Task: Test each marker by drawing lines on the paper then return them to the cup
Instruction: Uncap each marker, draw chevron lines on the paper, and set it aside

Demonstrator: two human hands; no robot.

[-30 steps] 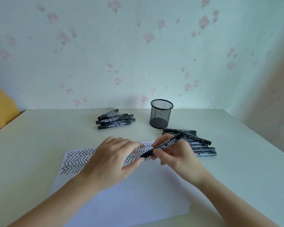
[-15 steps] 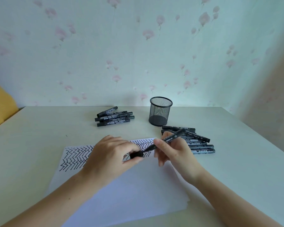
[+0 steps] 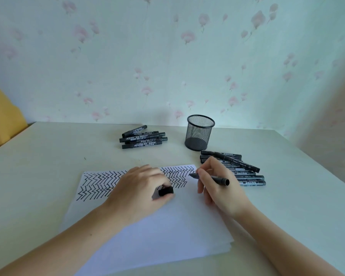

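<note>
Table-top paper [image 3: 157,226]: right hand [image 3: 219,188] grips marker [image 3: 211,177], left hand [image 3: 139,192] pinches half-hidden cap [image 3: 165,191].

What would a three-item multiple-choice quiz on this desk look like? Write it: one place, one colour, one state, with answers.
1. Where does the mesh cup stand?
A. on the paper
B. on the table behind the paper
C. in a hand

2. What colour are the lines on the paper?
A. red
B. blue
C. black

3. The marker in the right hand is:
A. uncapped
B. capped
C. in the cup

Answers: B, it sits beyond the sheet; C, the zigzags are black; A, the left hand holds the cap.
</note>
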